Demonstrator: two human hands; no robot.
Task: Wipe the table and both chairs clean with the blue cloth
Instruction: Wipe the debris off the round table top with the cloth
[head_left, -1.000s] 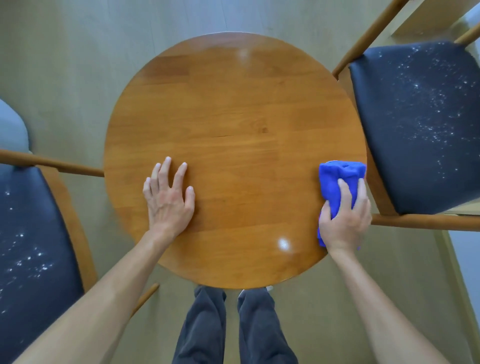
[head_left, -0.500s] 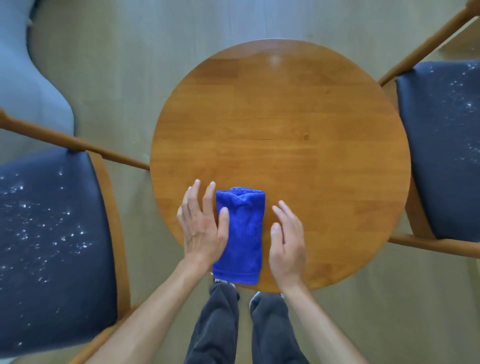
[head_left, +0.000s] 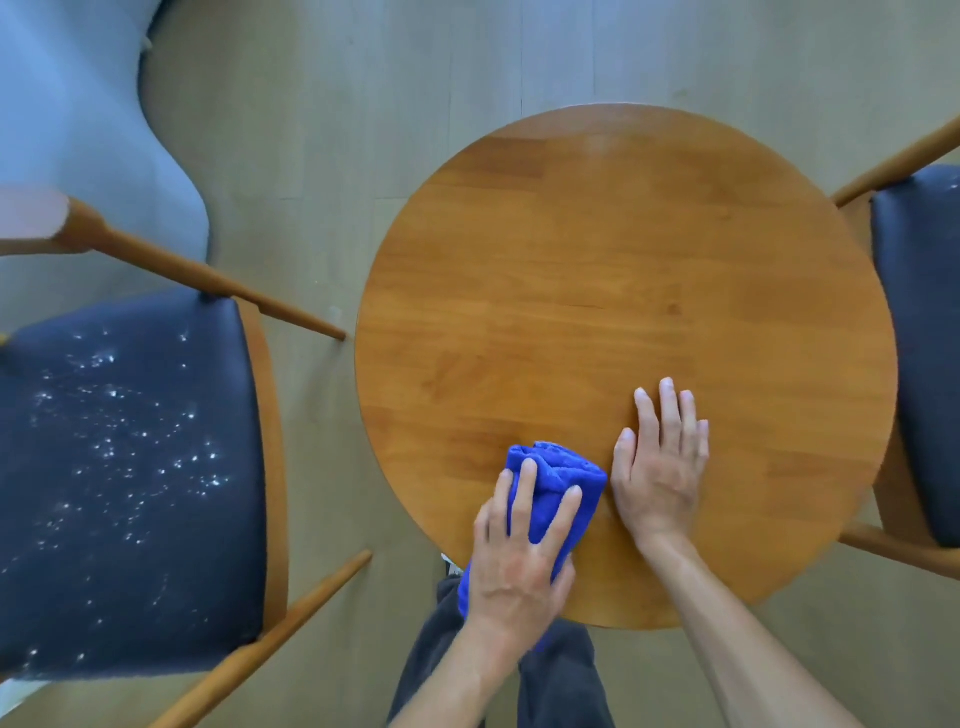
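While my left hand (head_left: 519, 564) lies on the blue cloth (head_left: 550, 488), its fingers (head_left: 524, 493) are spread over the folded bundle and curl slightly onto it, thumb along the left side; I record this as a grip on the cloth, pressing it down against the wood. Cloth position: near edge of the round wooden table (head_left: 623, 291), left of centre as I see it, with its lower end hanging past the rim above my dark trousers (head_left: 561, 675).

My right hand (head_left: 657, 467) rests flat on the tabletop just beside the cloth, to its right. Fingers straight and close together, palm down, nothing held. Thumb side is nearly touching the cloth; whether they actually touch I cannot tell.

Left chair (head_left: 130, 483): dark seat pad in a wooden frame, scattered with white specks across most of the pad. Right chair (head_left: 919, 353): only a strip of its dark seat shows at the frame edge, a few white specks at the top corner; the rest is out of view. Tabletop surface shows wood grain and a faint glare near the far edge. Pale plank floor (head_left: 363, 130) below, and a light blue rounded shape (head_left: 78, 130) at upper left, which I cannot identify.
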